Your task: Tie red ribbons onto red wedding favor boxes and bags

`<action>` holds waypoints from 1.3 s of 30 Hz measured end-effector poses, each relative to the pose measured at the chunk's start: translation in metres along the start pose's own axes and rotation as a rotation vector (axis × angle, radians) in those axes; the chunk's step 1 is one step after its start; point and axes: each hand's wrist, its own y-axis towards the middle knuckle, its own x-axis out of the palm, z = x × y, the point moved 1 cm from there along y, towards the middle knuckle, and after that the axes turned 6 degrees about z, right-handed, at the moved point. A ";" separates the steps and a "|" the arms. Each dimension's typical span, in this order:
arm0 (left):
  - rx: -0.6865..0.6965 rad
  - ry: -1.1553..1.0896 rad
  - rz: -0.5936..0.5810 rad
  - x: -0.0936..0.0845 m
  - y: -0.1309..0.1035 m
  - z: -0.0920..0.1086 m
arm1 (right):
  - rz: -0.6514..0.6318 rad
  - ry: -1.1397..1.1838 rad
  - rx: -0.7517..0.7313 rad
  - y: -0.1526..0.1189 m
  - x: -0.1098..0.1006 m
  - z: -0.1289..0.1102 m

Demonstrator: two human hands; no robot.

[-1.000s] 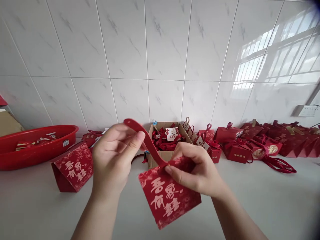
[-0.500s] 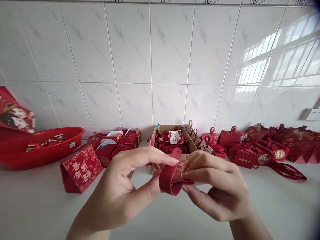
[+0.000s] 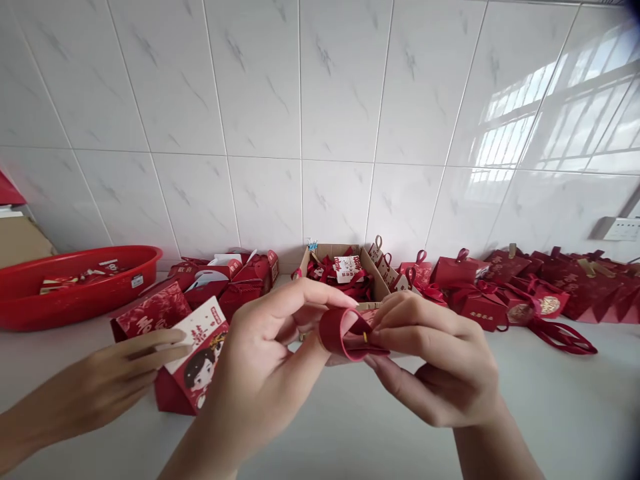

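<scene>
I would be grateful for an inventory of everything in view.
Wall: one, white, back
Socket: one, white, right wall
Table: one, pale, below
Basin: one, red, far left
Packets: several, red and pale, in basin
Cardboard: one, brown, left edge
Left boxes: several, mostly red, back left
Floral box: one, red, left
Cartoon box: one, red and white, left front
Carton: one, brown, back centre
Clip: one, blue, on carton
Ribbons: several, dark red, in carton
Card: one, white, on ribbons
Right boxes: many, mostly red, back right
Ribbon loops: several, dark red, right
Strap: one, red, centre
Held box: one, red, centre
Other person's hand: one, bare, on cartoon box
Left hand: one, bare, on strap
Right hand: one, bare, on held box
</scene>
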 end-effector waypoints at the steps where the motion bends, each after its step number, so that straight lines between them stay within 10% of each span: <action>1: -0.010 -0.010 0.001 0.001 0.000 0.000 | 0.001 -0.004 0.002 0.000 0.000 0.001; 23: -0.120 -0.260 -0.360 -0.011 0.001 -0.012 | 0.107 -0.003 -0.082 0.004 0.005 0.001; 39: 0.218 -0.173 -0.177 -0.008 0.000 -0.008 | 0.237 -0.003 0.000 -0.003 0.004 0.003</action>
